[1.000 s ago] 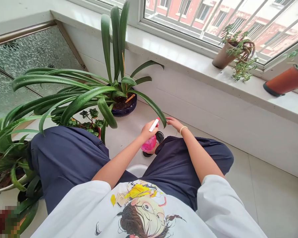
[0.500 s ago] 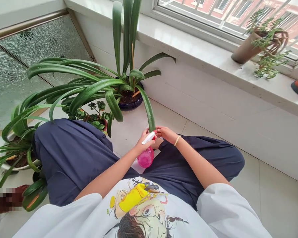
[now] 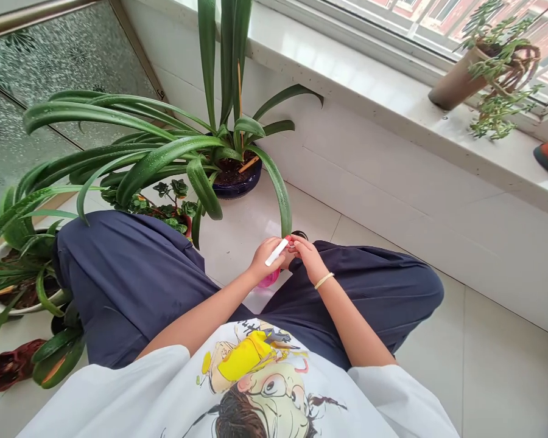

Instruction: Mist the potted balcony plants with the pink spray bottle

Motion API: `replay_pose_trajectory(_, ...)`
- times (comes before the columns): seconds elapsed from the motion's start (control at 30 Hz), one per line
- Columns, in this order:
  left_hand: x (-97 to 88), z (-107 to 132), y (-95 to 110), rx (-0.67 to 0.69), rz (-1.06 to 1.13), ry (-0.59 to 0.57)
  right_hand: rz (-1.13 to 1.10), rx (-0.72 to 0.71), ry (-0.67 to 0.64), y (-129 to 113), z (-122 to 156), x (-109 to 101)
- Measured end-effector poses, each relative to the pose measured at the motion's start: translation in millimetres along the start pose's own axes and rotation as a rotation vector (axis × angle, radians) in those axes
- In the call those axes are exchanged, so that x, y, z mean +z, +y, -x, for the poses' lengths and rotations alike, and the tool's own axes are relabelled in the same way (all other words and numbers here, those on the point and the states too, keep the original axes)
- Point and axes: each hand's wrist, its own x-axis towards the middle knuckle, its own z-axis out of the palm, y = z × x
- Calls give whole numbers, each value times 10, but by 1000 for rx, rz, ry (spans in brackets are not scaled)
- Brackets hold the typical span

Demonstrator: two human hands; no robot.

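Whereas the two hands were apart a second ago, they now meet at the drooping tip of a long green leaf. The left hand is wrapped round the neck of a pink spray bottle, which sits above the lap, its body now partly hidden. The right hand has its fingers curled in beside the red nozzle; whether they pinch the leaf, I cannot tell at this size. That change puts nozzle and fingers together at the leaf's end, so the work seems centred there.
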Motion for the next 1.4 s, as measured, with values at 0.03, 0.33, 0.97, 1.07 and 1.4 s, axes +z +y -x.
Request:
replay_pose_trajectory(0.03,2,0,16,-3,3,19,1,-33,26,28,33,-1)
replay_pose_trajectory(0.33,270,56,-25,-129,-139,6,306,-439,35,330,278,222)
replay_pose_trajectory(0.97,161,-64,-180,-340,344,9,-54,-131,175,119,369,38)
replay_pose_trajectory(1.07,220,-83,-323,-450,410,-28,-36,-168,158,-142,436,-24)
replay_pose_trajectory(1.4,336,-25,-322,-781,1041,-191,-172,-84,74,-688,486,-219)
